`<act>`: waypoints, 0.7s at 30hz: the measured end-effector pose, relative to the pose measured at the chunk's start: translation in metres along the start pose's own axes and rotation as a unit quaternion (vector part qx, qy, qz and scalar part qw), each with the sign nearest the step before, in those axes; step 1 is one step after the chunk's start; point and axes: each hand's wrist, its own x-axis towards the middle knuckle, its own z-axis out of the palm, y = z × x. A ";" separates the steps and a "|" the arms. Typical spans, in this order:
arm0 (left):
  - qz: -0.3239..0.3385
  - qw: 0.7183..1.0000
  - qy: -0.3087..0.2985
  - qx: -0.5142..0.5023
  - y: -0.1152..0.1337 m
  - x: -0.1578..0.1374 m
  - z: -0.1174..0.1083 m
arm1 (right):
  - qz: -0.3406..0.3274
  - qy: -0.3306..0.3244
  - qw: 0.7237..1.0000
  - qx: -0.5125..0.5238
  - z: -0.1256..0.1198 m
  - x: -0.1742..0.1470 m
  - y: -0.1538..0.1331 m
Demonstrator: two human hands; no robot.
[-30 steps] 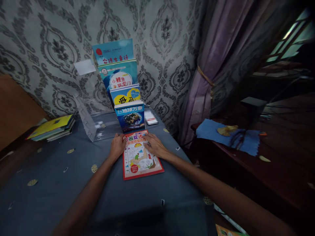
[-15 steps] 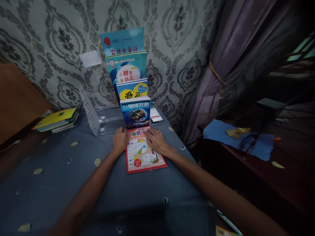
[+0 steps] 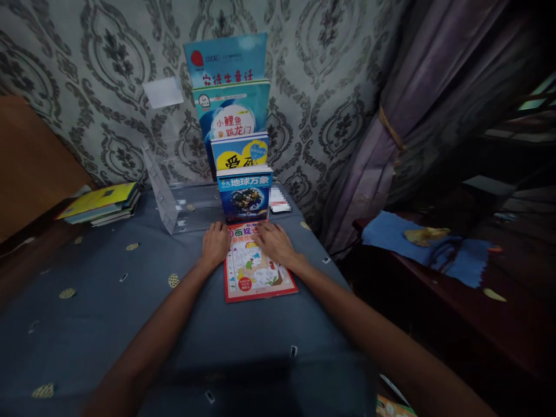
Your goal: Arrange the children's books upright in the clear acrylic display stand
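Observation:
A red-bordered picture book (image 3: 256, 278) lies flat on the cloth, its cover up. My left hand (image 3: 216, 245) rests at the book's upper left edge, fingers stretched forward. Across the upper right of the cover lies my right hand (image 3: 275, 243), its fingers spread and hiding part of the title. Just beyond the fingertips stands a blue book with a globe (image 3: 245, 200). Behind it, in rising steps, are a yellow-and-blue book (image 3: 238, 153), a teal book (image 3: 234, 116) and a taller light blue book (image 3: 226, 61).
A clear acrylic rack (image 3: 174, 211) stands left of the upright books, with a blank white card (image 3: 163, 92) above. Several stacked books (image 3: 102, 202) lie farther left. A pixelated white item (image 3: 279, 200) sits to the right. A blue cloth (image 3: 391, 240) covers part of a dark red bench (image 3: 434, 295).
My right hand has slid slightly left over the cover, its thumb now partly covering the printed sun. The left hand stays at the edge. The camera view has shifted a little.

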 end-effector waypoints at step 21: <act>0.257 0.958 -0.063 -0.109 0.038 -0.028 -0.002 | 0.016 -0.014 0.998 0.064 -0.002 0.000 0.025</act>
